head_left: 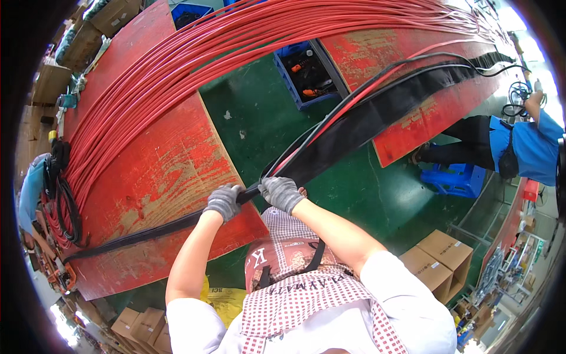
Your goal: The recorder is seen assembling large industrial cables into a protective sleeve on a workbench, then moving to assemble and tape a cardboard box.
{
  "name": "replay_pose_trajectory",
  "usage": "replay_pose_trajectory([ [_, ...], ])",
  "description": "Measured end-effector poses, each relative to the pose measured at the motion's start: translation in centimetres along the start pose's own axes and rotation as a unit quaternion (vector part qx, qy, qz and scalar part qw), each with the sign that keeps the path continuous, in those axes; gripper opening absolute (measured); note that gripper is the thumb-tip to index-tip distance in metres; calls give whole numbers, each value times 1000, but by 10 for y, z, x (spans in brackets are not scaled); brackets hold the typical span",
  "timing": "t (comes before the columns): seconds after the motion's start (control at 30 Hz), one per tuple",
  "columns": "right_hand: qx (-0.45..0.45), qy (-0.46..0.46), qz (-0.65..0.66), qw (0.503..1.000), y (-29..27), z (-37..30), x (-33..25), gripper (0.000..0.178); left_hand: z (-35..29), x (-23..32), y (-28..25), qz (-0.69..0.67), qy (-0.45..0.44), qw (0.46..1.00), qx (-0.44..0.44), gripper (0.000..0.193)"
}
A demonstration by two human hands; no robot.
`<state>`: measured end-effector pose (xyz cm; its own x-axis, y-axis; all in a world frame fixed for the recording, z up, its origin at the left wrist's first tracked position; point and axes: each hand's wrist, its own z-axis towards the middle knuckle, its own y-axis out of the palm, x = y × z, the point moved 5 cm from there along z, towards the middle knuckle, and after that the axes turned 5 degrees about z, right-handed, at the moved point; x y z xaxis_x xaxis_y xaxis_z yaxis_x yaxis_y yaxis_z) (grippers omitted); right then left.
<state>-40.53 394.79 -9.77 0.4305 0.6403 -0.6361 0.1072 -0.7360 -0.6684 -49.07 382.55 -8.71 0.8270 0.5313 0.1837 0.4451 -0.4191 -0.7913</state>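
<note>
A long black sleeve runs across the view from lower left to upper right. On the right it lies wide and flat, with red, black and pale cables along its far edge. To the left it narrows into a slim black bundle on the red board. My left hand, in a grey glove, is closed around the narrow part, at the board's right end. Close beside it, my right hand, also gloved, grips the sleeve where the cables enter it. The fingertips are partly hidden.
Many red cables arch over the worn red boards. A blue crate with tools stands in the gap between boards. At the right a person in blue handles a black cable beside a blue stool. Cardboard boxes stand at lower right.
</note>
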Motion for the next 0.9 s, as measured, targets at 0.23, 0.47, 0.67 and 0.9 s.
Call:
replay_pose_trajectory([
  [0.23, 37, -51, -12, 998, 11, -11, -10, 15, 151, 8, 39, -393, 0, 906, -158, 41],
  [0.47, 90, -68, 25, 993, 14, -18, -6, 11, 185, 58, 89, -498, -12, 768, -402, 35],
  [0.67, 48, -43, 35, 997, 21, -9, -6, 12, 221, 97, 66, -452, 101, 831, -308, 37],
  [0.9, 54, -77, 0, 996, -10, 11, -15, 12, 249, 96, -15, -472, 127, 861, -140, 28],
])
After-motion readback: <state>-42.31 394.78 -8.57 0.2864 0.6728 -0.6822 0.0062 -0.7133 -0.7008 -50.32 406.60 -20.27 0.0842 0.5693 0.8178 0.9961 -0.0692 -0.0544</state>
